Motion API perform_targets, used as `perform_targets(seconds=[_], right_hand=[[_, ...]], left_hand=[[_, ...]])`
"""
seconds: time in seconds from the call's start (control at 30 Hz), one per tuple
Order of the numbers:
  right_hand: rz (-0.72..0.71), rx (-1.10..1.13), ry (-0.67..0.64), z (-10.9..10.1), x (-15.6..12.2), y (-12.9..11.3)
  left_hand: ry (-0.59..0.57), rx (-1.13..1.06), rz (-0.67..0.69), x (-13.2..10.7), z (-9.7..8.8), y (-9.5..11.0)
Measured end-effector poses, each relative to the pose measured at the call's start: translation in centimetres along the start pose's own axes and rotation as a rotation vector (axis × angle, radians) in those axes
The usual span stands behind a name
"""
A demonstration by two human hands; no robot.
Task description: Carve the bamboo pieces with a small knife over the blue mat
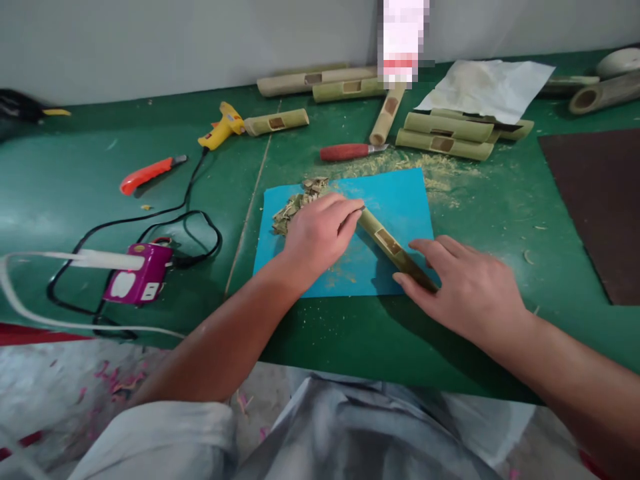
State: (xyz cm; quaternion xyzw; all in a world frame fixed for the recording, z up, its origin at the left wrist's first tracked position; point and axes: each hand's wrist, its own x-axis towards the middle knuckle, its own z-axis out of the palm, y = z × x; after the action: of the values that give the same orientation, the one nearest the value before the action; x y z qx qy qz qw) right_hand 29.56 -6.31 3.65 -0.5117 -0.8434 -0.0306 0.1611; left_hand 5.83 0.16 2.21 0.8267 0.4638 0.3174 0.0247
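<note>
A short green bamboo tube (pixel 387 241) with a rectangular window cut in its side lies slantwise above a blue sheet (pixel 395 193). My right hand (pixel 465 280) has its thumb and fingers on either side of the tube's lower, darker end. At the upper end, my left hand (pixel 320 223) is closed in a pinch. Something small and dark shows at those fingertips, too small to name. A pile of dried leaf pieces (pixel 287 215) rests on the sheet, partly hidden behind my left hand.
Behind the sheet are a red-handled knife (pixel 345 152), wood shavings (pixel 435 170) and more cut bamboo tubes (pixel 445 143). To the left are an orange utility knife (pixel 147 175), a yellow glue gun (pixel 220 130) and a purple power adapter (pixel 143 267) with cords. A brown board (pixel 597 207) lies right.
</note>
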Motion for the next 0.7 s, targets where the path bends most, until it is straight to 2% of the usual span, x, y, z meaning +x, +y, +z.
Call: perform_targets(seconds=[0.17, 0.33, 0.47, 0.6, 0.7], right_hand=[[0.009, 0.17, -0.098, 0.8, 0.6, 0.3], [0.053, 0.222, -0.106, 1.4, 0.7, 0.3], [0.049, 0.208, -0.09, 1.6, 0.5, 0.2], [0.04, 0.214, -0.092, 1.8, 0.3, 0.3], [0.035, 0.22, -0.065, 2.0, 0.2, 0.4]], left_hand=[[-0.056, -0.022, 0.019, -0.5, 1.0, 0.4], [-0.143, -0.118, 0.16, -0.6, 1.3, 0.2], [-0.081, -0.021, 0.127, -0.4, 1.1, -0.5], [-0.146, -0.048, 0.182, -0.5, 1.1, -0.1], [-0.111, -0.013, 0.141, -0.5, 1.1, 0.1]])
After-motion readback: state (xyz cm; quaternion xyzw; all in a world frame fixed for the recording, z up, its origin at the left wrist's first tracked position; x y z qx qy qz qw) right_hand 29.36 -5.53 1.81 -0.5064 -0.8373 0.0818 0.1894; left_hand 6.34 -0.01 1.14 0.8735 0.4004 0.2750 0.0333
